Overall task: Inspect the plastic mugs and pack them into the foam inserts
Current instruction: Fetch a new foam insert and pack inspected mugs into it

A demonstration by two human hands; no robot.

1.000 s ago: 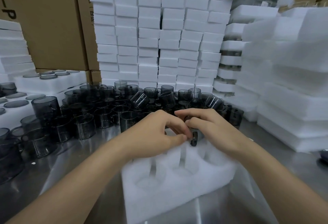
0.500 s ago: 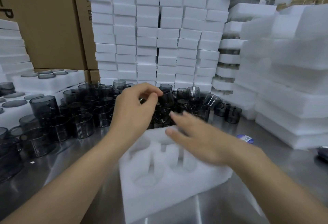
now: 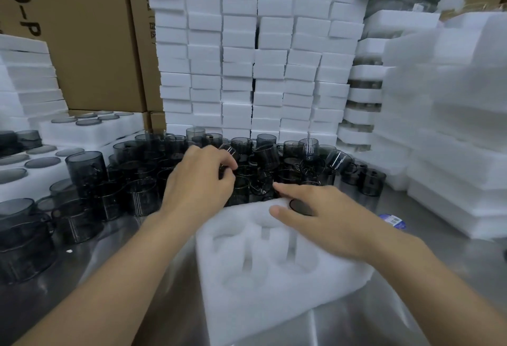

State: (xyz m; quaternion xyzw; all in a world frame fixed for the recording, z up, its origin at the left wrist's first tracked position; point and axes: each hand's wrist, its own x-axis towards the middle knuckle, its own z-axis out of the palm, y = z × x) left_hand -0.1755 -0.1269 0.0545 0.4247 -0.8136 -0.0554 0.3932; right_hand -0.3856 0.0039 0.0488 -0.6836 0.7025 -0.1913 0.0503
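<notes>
A white foam insert [image 3: 274,277] with round pockets lies on the steel table in front of me. One dark mug [image 3: 300,206] sits in its far right pocket, only its round end showing. My right hand [image 3: 321,216] rests flat over that corner with straight fingers. Just behind the insert is a pile of smoky grey plastic mugs [image 3: 290,159]. My left hand [image 3: 200,181] reaches into the pile, its fingers and thumb curled on the rim of one mug [image 3: 241,181].
Stacked foam blocks [image 3: 247,57] form a wall behind the mugs, with cardboard boxes [image 3: 82,30] further back. Filled foam inserts [image 3: 90,131] lie at the left, tall foam stacks [image 3: 452,126] at the right. A blue label [image 3: 392,221] lies on the table.
Both hands left the mug they were pressing into the insert. My left hand moved forward into the mug pile; my right hand opened and settled flat on the insert's far right corner.
</notes>
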